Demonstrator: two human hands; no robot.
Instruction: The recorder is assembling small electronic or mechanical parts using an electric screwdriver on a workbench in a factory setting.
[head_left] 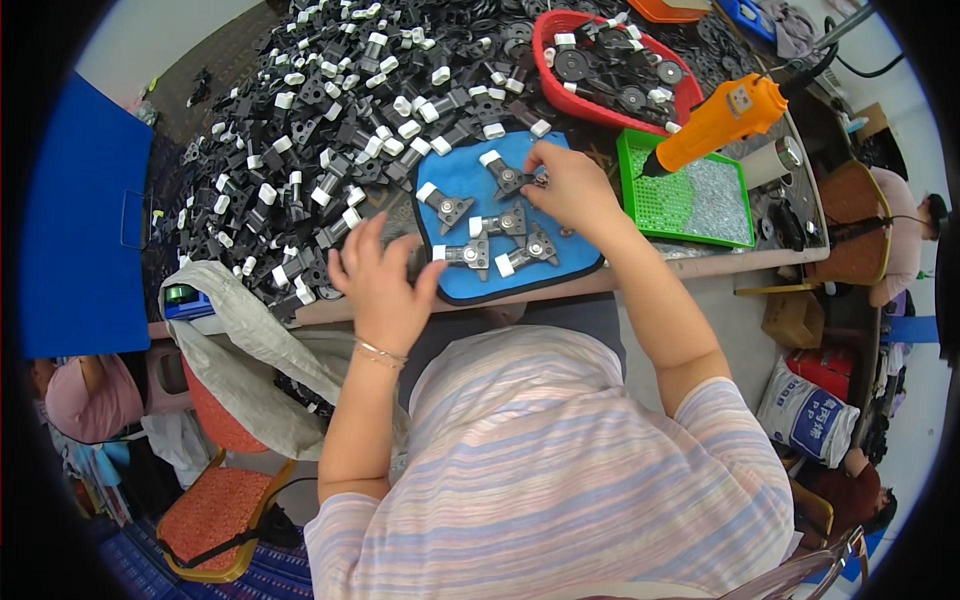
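A blue mat (pixel 462 180) lies at the table's near edge with several black brackets capped in white (pixel 444 205) spread on it. My right hand (pixel 570 185) rests over the mat's upper right corner, its fingertips pinching one bracket (pixel 508 177). My left hand (pixel 375 280) hovers just left of the mat with fingers spread, holding nothing, next to loose black parts (pixel 300 270).
A large heap of black and white parts (pixel 330 90) covers the table behind. A red basket (pixel 600 60) holds round black pieces. A green tray of small screws (pixel 690 190) and an orange electric screwdriver (pixel 715 120) sit right. A grey sack (pixel 240 340) hangs left.
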